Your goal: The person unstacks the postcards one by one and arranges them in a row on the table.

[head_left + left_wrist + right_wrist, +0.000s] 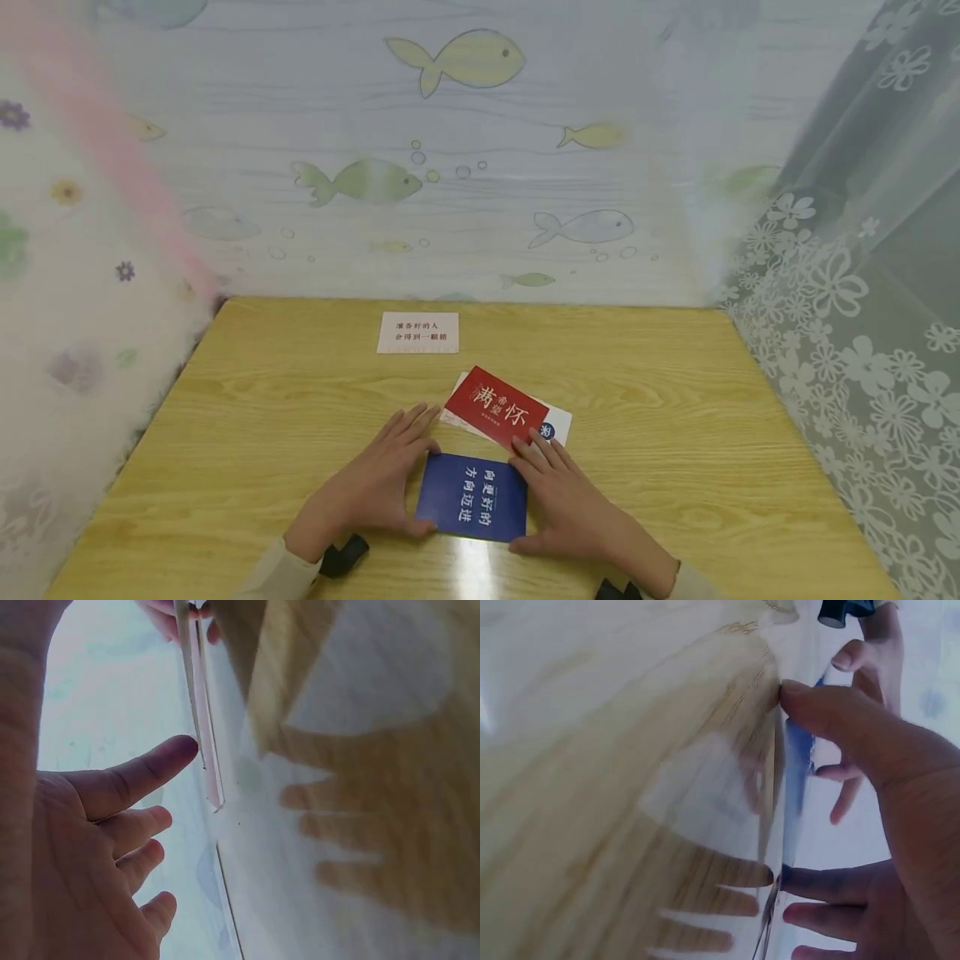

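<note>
Head view: the person's left hand [375,479] and right hand [568,507] frame a rectangular blue card with white Chinese characters [447,493], which lies between them toward the near side of the worktop, about midway between its left and right edges. Both hands have the fingers spread and the thumbs apart from them, thumb and forefinger reaching to the card's corners on their own side; neither hand is clenched. Wrist views show these fingers extended, with fingertips at card edges. Just beyond, toward the worktop's far edge, a red card with pale characters [480,407] lies askew over a white card with a dark blue round mark [561,419]; right fingertips overlap the red card's near right corner, though whether they press on it cannot be told. Farther out, just beside the far edge and left of its middle, a whitish card with two lines of dark red characters [417,343] lies alone. As far along as things seem, red and white already overlap, but their edges are not lined up; the blue card is separate from that pair, and the whitish one is well apart from the blue. How much remains cannot be judged further. Around this, the pale yellow wood-grain worktop [660,375] runs back to a fish-printed cloth [480,208] behind its far edge, with a white flower-patterned lace curtain [847,400] beyond its right edge.
</note>
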Action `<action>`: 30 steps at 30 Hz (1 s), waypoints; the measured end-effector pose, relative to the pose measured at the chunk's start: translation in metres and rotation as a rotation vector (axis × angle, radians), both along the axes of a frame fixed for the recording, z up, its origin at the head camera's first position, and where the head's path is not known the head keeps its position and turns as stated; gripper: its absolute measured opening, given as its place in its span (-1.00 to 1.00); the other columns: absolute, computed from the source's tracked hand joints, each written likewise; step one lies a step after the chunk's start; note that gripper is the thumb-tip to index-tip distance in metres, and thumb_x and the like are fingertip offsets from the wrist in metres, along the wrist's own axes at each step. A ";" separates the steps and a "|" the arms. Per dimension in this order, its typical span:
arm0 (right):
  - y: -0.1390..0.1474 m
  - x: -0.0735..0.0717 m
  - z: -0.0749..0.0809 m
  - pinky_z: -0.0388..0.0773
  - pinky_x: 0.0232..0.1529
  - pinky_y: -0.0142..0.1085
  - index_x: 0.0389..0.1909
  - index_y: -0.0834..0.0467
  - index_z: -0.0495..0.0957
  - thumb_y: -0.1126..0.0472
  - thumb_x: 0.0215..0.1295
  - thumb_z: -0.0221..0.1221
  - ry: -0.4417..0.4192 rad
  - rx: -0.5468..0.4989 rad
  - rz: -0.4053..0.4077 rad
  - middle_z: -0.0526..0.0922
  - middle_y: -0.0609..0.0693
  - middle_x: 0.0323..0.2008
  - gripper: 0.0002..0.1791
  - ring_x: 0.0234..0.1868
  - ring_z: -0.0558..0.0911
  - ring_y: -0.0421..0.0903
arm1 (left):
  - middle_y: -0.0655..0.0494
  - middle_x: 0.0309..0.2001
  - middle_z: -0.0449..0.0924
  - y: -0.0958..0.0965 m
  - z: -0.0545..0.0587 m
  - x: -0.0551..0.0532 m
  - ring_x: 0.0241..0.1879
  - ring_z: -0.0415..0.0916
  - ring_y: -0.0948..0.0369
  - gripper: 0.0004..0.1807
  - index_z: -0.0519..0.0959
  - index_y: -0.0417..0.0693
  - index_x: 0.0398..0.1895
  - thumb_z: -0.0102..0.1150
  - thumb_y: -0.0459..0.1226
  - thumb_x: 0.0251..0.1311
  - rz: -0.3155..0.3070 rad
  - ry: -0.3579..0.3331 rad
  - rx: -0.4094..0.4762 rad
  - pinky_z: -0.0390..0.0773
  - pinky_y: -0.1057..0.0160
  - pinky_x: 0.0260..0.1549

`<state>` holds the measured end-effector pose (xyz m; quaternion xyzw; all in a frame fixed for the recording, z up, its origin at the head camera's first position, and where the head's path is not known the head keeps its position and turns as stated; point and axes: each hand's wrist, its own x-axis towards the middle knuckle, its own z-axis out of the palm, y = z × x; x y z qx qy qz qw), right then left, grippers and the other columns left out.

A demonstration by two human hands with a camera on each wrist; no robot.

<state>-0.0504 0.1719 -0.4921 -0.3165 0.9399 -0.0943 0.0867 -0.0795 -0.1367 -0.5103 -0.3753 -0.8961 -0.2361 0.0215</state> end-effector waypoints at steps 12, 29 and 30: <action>0.003 -0.002 -0.001 0.24 0.51 0.11 0.29 0.13 0.45 -0.36 -0.27 0.51 0.129 -0.170 -0.007 0.37 0.11 0.47 0.08 0.53 0.24 0.21 | -0.05 0.59 0.12 -0.011 -0.005 0.003 0.57 0.02 -0.15 0.04 0.53 -0.08 0.23 0.57 0.30 -0.35 -0.002 -0.016 0.042 0.11 -0.22 0.50; 0.000 -0.016 0.010 0.24 0.48 0.18 0.29 0.09 0.40 -0.33 -0.35 0.54 0.264 -0.297 -0.083 0.35 0.13 0.48 0.12 0.55 0.23 0.16 | 0.01 0.58 0.13 -0.025 0.012 -0.006 0.55 0.07 -0.13 0.08 0.43 -0.07 0.36 0.66 0.06 -0.36 0.080 -0.049 0.173 0.31 -0.27 0.40; -0.001 -0.017 0.011 0.25 0.49 0.17 0.31 0.11 0.40 -0.33 -0.35 0.54 0.263 -0.298 -0.086 0.33 0.12 0.49 0.13 0.55 0.22 0.16 | 0.00 0.59 0.13 -0.026 0.013 -0.006 0.55 0.07 -0.14 0.09 0.42 -0.08 0.37 0.67 0.06 -0.36 0.081 -0.047 0.178 0.30 -0.29 0.39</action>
